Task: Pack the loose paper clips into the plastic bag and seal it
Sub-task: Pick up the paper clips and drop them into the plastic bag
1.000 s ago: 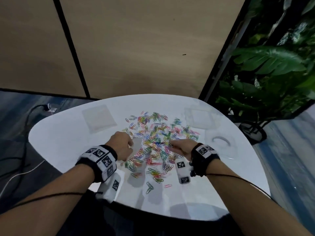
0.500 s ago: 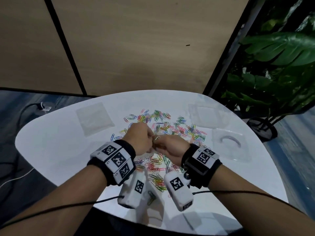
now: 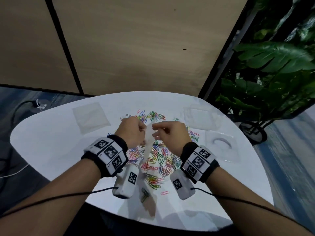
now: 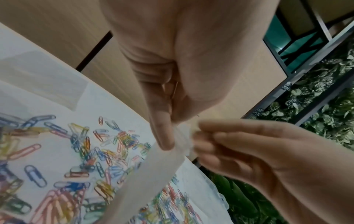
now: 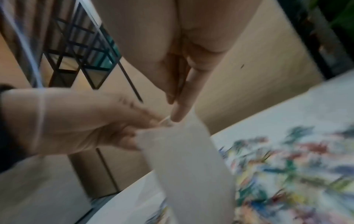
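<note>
A small clear plastic bag hangs above the table between my two hands. My left hand pinches its top edge from the left, and my right hand pinches the same edge from the right. The left wrist view shows the bag held under my left thumb, with the right hand's fingertips against its mouth. In the blurred right wrist view the bag hangs from my right fingers. Coloured paper clips lie scattered on the white table below the bag.
Another flat clear bag lies at the back left, and more clear plastic at the back right. A clear case sits at the right. A few stray clips lie near the front edge. A plant stands to the right.
My hands left the clip pile on the table, came together and rose. They now hold the bag hanging between them, slightly farther apart than half a second ago.
</note>
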`<state>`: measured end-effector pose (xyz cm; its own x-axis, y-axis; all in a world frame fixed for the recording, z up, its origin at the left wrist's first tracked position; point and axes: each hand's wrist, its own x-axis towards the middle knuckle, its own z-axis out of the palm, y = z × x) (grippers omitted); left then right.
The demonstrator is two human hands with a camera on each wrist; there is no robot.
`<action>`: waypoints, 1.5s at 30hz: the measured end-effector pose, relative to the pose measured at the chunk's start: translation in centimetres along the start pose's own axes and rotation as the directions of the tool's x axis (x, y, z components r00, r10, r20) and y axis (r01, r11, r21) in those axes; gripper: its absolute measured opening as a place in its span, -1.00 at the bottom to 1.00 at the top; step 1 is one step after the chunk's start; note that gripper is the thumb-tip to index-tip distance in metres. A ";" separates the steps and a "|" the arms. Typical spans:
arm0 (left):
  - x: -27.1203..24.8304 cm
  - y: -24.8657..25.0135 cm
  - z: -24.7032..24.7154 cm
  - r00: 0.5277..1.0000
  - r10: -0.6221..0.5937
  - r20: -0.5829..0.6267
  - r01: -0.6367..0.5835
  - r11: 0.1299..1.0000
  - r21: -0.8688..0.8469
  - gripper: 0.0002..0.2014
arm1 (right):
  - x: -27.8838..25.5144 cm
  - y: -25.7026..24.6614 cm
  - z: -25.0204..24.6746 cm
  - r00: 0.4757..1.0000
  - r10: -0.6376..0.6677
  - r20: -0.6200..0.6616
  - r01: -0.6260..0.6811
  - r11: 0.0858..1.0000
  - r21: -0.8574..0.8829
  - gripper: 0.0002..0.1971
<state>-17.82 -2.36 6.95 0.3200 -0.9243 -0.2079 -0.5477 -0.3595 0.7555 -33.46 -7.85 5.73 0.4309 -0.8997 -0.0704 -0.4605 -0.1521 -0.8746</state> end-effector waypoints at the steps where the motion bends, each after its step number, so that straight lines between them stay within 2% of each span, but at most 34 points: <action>1: 0.1 -0.1 -0.3 1.000 0.011 -0.018 -0.011 1.000 0.013 -0.74 | 0.0 0.7 -1.3 0.999 -0.012 -0.050 0.011 1.000 -0.029 -0.73; 2: 0.1 -0.2 -0.6 0.999 0.024 -0.030 -0.023 0.999 0.030 -0.73 | 0.0 1.7 -2.6 0.997 0.013 -0.073 -0.021 0.994 -0.110 -0.76; 3: -0.1 -0.3 -0.9 0.999 0.033 -0.037 -0.032 0.998 0.047 -0.72 | 0.1 3.2 -3.9 0.996 0.074 -0.054 -0.086 0.956 -0.280 -0.77; 4: -0.3 -0.3 -1.2 0.998 0.043 -0.043 -0.040 0.997 0.060 -0.71 | -0.1 4.9 -4.9 0.984 0.179 -0.008 -0.159 0.851 -0.501 -0.71; 5: -0.4 -0.4 -1.4 0.997 0.053 -0.052 -0.049 0.996 0.072 -0.71 | -0.5 6.7 -5.5 0.948 0.316 0.036 -0.207 0.700 -0.683 -0.55; 6: -0.6 -0.4 -1.6 0.996 0.065 -0.062 -0.060 0.994 0.088 -0.70 | -1.0 8.8 -5.6 0.894 0.445 0.060 -0.227 0.562 -0.795 -0.37; 7: -0.8 -0.3 -1.8 0.994 0.082 -0.071 -0.075 0.992 0.105 -0.70 | -1.7 10.5 -5.5 0.846 0.527 0.075 -0.229 0.487 -0.842 -0.21; 8: -0.9 -0.3 -1.9 0.992 0.103 -0.076 -0.093 0.988 0.120 -0.71 | -2.3 11.8 -4.9 0.819 0.567 0.086 -0.242 0.477 -0.845 -0.12; 9: -1.1 -0.4 -2.1 0.990 0.119 -0.079 -0.109 0.986 0.128 -0.71 | -2.8 12.8 -4.2 0.818 0.566 0.102 -0.256 0.516 -0.817 -0.07; 11: -1.3 -0.4 -2.5 0.988 0.129 -0.080 -0.117 0.984 0.137 -0.72 | -3.5 13.9 -2.6 0.852 0.510 0.119 -0.255 0.602 -0.757 -0.08; 13: -1.4 -0.4 -2.8 0.987 0.134 -0.083 -0.121 0.982 0.148 -0.72 | -3.9 13.9 -0.8 0.890 0.437 0.127 -0.196 0.619 -0.760 -0.15; 16: -1.4 -0.6 -3.1 0.987 0.132 -0.086 -0.118 0.981 0.151 -0.73 | -3.5 13.9 1.2 0.941 0.304 0.153 -0.030 0.521 -0.853 -0.32; 18: -1.4 -0.9 -3.2 0.989 0.125 -0.078 -0.111 0.981 0.162 -0.73 | -3.0 14.2 1.6 0.963 0.202 0.178 0.064 0.471 -0.880 -0.52; 21: -1.3 -1.3 -3.2 0.992 0.113 -0.049 -0.102 0.978 0.180 -0.71 | -2.4 13.9 1.3 0.970 0.142 0.195 0.113 0.446 -0.888 -0.81; 23: -1.2 -1.2 -3.2 0.993 0.113 -0.037 -0.105 0.977 0.184 -0.71 | -2.0 13.3 0.6 0.978 0.148 0.147 0.047 0.532 -0.845 -0.85; 25: -1.0 -1.0 -3.1 0.993 0.119 -0.025 -0.112 0.976 0.186 -0.72 | -1.5 12.9 -0.5 0.974 0.227 0.020 -0.143 0.674 -0.724 -0.83; 27: -1.1 -0.7 -2.8 0.992 0.126 -0.010 -0.122 0.974 0.192 -0.73 | -1.0 13.3 -1.6 0.925 0.374 -0.058 -0.344 0.766 -0.543 -0.90; 28: -1.2 -0.7 -2.7 0.992 0.128 0.000 -0.125 0.972 0.200 -0.73 | -1.0 13.4 -1.9 0.887 0.461 -0.042 -0.439 0.809 -0.391 -0.90; 29: -1.2 -0.7 -2.6 0.992 0.128 0.012 -0.128 0.969 0.211 -0.73 | -0.9 13.4 -2.2 0.835 0.550 0.013 -0.541 0.825 -0.163 -0.91; 30: -1.3 -0.6 -2.5 0.991 0.130 0.024 -0.132 0.966 0.222 -0.72 | -0.7 13.1 -2.4 0.785 0.613 0.085 -0.619 0.776 0.122 -0.90; 31: -1.4 -0.6 -2.4 0.990 0.133 0.036 -0.138 0.962 0.237 -0.72 | -0.4 12.6 -2.4 0.751 0.643 0.152 -0.643 0.661 0.387 -0.83; 32: -1.4 -0.5 -2.4 0.990 0.137 0.042 -0.143 0.958 0.247 -0.71 | -0.2 11.7 -2.3 0.742 0.635 0.218 -0.625 0.536 0.567 -0.77; 33: -1.4 -0.5 -2.3 0.990 0.137 0.043 -0.143 0.957 0.252 -0.71 | 0.1 10.2 -2.3 0.757 0.597 0.266 -0.589 0.448 0.672 -0.77; 34: -1.3 -0.5 -2.3 0.990 0.135 0.040 -0.140 0.958 0.250 -0.72 | 0.2 8.3 -2.2 0.788 0.539 0.298 -0.556 0.413 0.721 -0.81; 36: -1.3 -0.4 -2.0 0.991 0.130 0.038 -0.136 0.961 0.240 -0.72 | 0.3 4.6 -1.9 0.859 0.390 0.330 -0.485 0.419 0.767 -0.87; 38: -1.3 -0.1 -1.6 0.988 0.146 0.046 -0.153 0.958 0.242 -0.74 | 0.0 1.7 -1.3 0.899 0.276 0.339 -0.433 0.452 0.780 -0.86; 40: -1.3 0.3 -1.0 0.983 0.174 0.056 -0.182 0.951 0.249 -0.76 | -0.2 0.2 -0.2 0.923 0.222 0.313 -0.384 0.552 0.740 -0.83; 41: -1.5 0.6 -0.7 0.982 0.179 0.057 -0.187 0.948 0.256 -0.77 | -0.3 0.0 0.5 0.941 0.215 0.261 -0.338 0.645 0.686 -0.85; 43: -1.7 0.8 -0.4 0.983 0.176 0.053 -0.184 0.948 0.259 -0.79 | -0.4 0.1 1.7 0.971 0.208 0.119 -0.239 0.830 0.504 -0.96; 45: -1.8 0.8 -0.2 0.985 0.166 0.053 -0.174 0.955 0.241 -0.76 | -0.3 0.6 2.6 0.984 0.169 0.050 -0.176 0.925 0.336 -0.96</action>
<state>-18.65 -0.99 8.06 0.1834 -0.9766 -0.1121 -0.7649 -0.2134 0.6078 -31.86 -6.67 4.01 0.3854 -0.8906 -0.2414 -0.2408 0.1555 -0.9580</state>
